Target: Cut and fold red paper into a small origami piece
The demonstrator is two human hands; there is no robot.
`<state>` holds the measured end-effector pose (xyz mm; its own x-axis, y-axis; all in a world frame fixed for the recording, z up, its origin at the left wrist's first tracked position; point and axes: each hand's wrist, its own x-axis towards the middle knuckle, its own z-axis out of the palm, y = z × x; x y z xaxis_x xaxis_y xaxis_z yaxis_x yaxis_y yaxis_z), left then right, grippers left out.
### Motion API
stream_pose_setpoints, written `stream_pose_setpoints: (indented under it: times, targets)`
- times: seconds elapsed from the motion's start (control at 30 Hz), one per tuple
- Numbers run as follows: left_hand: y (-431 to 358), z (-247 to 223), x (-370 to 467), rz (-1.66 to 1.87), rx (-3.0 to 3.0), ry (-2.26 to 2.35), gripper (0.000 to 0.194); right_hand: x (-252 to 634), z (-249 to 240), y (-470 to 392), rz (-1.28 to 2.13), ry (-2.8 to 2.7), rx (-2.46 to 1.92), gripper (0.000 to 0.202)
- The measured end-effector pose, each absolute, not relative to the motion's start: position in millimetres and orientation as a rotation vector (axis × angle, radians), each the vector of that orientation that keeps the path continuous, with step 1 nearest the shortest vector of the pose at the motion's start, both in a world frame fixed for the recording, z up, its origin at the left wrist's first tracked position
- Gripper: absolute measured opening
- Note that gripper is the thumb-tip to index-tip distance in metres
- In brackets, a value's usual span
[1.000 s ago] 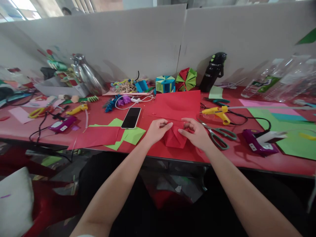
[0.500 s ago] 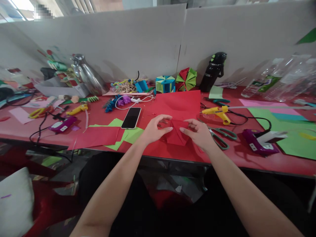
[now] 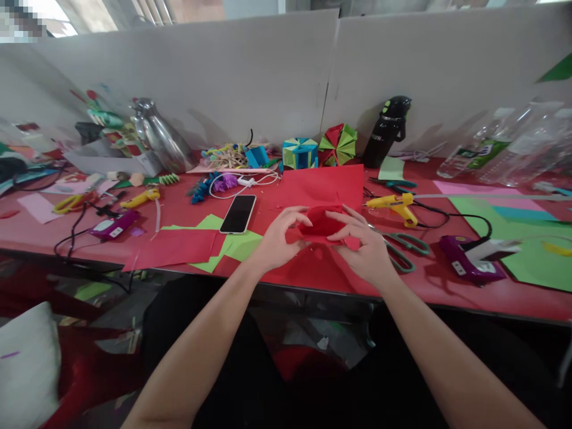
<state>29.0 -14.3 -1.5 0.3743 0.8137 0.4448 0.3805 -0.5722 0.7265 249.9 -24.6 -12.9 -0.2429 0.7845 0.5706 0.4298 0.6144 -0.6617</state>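
Between my hands is a folded red paper piece [image 3: 319,223], held just above the table near its front edge, its opening spread like a shallow pocket. My left hand [image 3: 286,235] grips its left side, with thumb below and fingers along the upper edge. My right hand [image 3: 360,241] holds the right side, fingers bent over the near edge and top. The fingers partly cover the folds. Behind lies a large red paper sheet [image 3: 322,185]. Green-handled scissors [image 3: 404,250] rest just right of my right hand, their blades partly hidden behind it.
A phone [image 3: 238,214] and red and green paper sheets [image 3: 179,247] lie to the left. A yellow glue gun [image 3: 395,207] and a purple power strip [image 3: 471,259] are on the right. Folded paper models [image 3: 299,154] and a black bottle [image 3: 386,131] stand at the back.
The red paper piece, flatter before with its folded face showing, is now tipped and spread open between my hands. My right fingers have shifted onto its near edge.
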Motion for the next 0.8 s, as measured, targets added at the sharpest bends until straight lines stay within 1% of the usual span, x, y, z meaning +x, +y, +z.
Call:
stream_pose_setpoints:
  times: [0.13, 0.33, 0.43, 0.53, 0.6, 0.8]
  targets:
    - [-13.8, -3.4, 29.0, 1.108, 2.101, 1.027, 0.020, 250.0, -13.2, -25.2, 0.468, -1.871, -0.959, 0.013]
    - [-13.1, -6.0, 33.2, 1.047, 2.022, 1.057, 0.014, 245.4, -11.5, -27.3, 0.610, -1.776, -0.992, 0.002]
    - [-11.6, -8.5, 33.9, 1.048, 1.901, 1.045, 0.015, 243.4, -10.6, -28.2, 0.656, -1.735, -1.007, 0.008]
    - [-10.2, -10.2, 34.7, 1.057, 1.802, 0.982, 0.013, 242.7, -12.4, -28.0, 0.628, -1.709, -0.982, 0.011]
    - [-9.4, -11.3, 35.7, 1.053, 1.758, 0.949, 0.017, 242.5, -15.3, -26.8, 0.593, -1.694, -0.968, 0.014]
    - [-7.9, -19.1, 37.0, 1.055, 1.724, 1.013, 0.038, 242.0, -27.4, -18.1, 0.448, -1.682, -0.995, 0.020]
